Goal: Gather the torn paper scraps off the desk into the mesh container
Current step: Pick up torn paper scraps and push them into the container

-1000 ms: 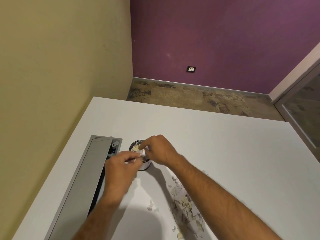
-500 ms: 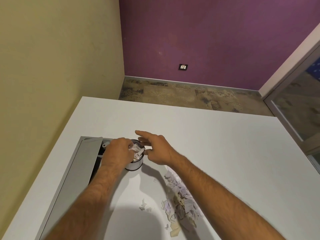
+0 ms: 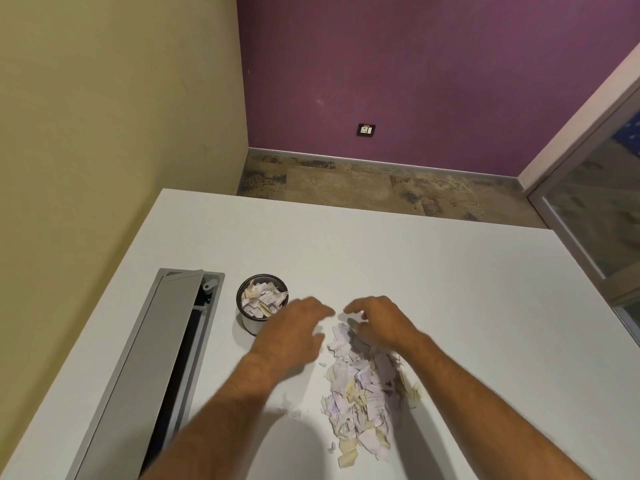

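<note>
A round dark mesh container (image 3: 246,320) stands on the white desk (image 3: 450,278), packed to the rim with paper scraps (image 3: 260,299). To its right a long pile of torn white and cream scraps (image 3: 363,386) lies on the desk. My left hand (image 3: 294,332) hovers between the container and the pile with fingers loosely spread and holds nothing. My right hand (image 3: 381,320) is over the far end of the pile, fingers curved downward; its forearm hides part of the pile. The two hands' fingertips nearly meet.
A grey cable tray (image 3: 152,368) with a raised lid is set into the desk to the left of the container. A few stray scraps (image 3: 291,408) lie beside my left forearm. A beige wall is at the left, and the desk's far edge meets open floor.
Both hands have left the mouth of the container and moved right and toward me, over the scrap pile. The container is now uncovered and shows the scraps in it.
</note>
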Action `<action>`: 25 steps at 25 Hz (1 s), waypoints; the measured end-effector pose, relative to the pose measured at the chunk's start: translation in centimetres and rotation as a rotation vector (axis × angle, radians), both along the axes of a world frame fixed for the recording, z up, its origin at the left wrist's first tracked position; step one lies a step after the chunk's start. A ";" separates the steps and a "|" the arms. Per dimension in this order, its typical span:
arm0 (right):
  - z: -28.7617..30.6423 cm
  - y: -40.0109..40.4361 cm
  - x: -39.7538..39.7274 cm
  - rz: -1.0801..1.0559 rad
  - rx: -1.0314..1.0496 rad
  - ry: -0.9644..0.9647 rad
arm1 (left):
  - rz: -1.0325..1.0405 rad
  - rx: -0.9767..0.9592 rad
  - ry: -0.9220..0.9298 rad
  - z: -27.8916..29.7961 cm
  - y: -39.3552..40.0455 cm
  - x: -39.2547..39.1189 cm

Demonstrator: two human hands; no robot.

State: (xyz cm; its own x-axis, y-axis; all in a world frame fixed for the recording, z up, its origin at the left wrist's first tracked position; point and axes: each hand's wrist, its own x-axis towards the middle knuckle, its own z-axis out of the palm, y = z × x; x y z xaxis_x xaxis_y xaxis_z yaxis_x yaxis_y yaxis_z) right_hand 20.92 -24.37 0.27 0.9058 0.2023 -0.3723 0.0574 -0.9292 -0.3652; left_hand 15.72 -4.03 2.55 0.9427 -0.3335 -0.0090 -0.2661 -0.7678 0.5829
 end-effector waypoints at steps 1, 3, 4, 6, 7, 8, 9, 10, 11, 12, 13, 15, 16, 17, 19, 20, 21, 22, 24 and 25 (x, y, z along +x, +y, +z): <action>-0.4 -0.3 -0.4 0.046 -0.056 0.038 | -0.062 0.063 0.020 -1.0 -1.0 -0.5; -0.9 -0.5 -1.2 0.157 -0.121 0.101 | -0.152 0.214 0.055 -2.8 -2.6 -1.1; -1.1 -0.6 -1.5 0.208 -0.144 0.116 | -0.170 0.269 0.083 -3.6 -3.2 -1.3; -1.6 -0.9 -1.6 0.288 -0.205 0.089 | -0.192 0.335 0.120 -4.6 -4.1 -1.4; -2.0 -1.0 -1.6 0.318 -0.231 0.067 | -0.201 0.366 0.124 -4.9 -4.5 -1.5; -2.3 -1.0 -1.6 0.338 -0.249 0.053 | -0.209 0.392 0.126 -5.1 -4.8 -1.6; -2.5 -1.0 -1.6 0.351 -0.267 0.044 | -0.212 0.407 0.130 -5.3 -5.0 -1.6; -2.7 -1.0 -1.7 0.359 -0.274 0.027 | -0.206 0.415 0.136 -5.5 -5.0 -1.5; -3.0 -0.9 -1.7 0.371 -0.279 -0.003 | -0.196 0.424 0.141 -5.7 -5.0 -1.4; -3.1 -0.9 -1.8 0.365 -0.266 -0.021 | -0.184 0.436 0.138 -6.0 -4.9 -1.3; -3.2 -0.9 -1.8 0.342 -0.239 -0.024 | -0.176 0.453 0.131 -6.3 -4.8 -1.2; -3.4 -0.8 -1.8 0.317 -0.188 -0.013 | -0.163 0.467 0.130 -6.6 -4.5 -1.2; -3.4 -0.7 -1.8 0.302 -0.170 -0.009 | -0.156 0.469 0.134 -6.8 -4.5 -1.2; -3.5 -0.6 -1.7 0.302 -0.172 -0.021 | -0.148 0.473 0.137 -6.9 -4.4 -1.2; -3.5 -0.2 -1.6 0.304 -0.187 -0.024 | -0.124 0.476 0.132 -7.1 -4.2 -1.3; -3.5 -0.1 -1.6 0.291 -0.183 -0.010 | -0.107 0.469 0.134 -7.4 -4.1 -1.4; -3.6 0.0 -1.5 0.272 -0.170 -0.001 | -0.085 0.452 0.147 -7.6 -4.0 -1.4; -3.7 -0.1 -1.5 0.243 -0.154 0.006 | -0.047 0.419 0.166 -7.9 -3.8 -1.5; -3.9 -0.4 -1.5 0.178 -0.127 0.011 | 0.065 0.306 0.213 -8.2 -3.1 -1.8; -4.0 -0.6 -1.6 0.126 -0.100 0.014 | 0.118 0.242 0.222 -8.4 -2.7 -1.9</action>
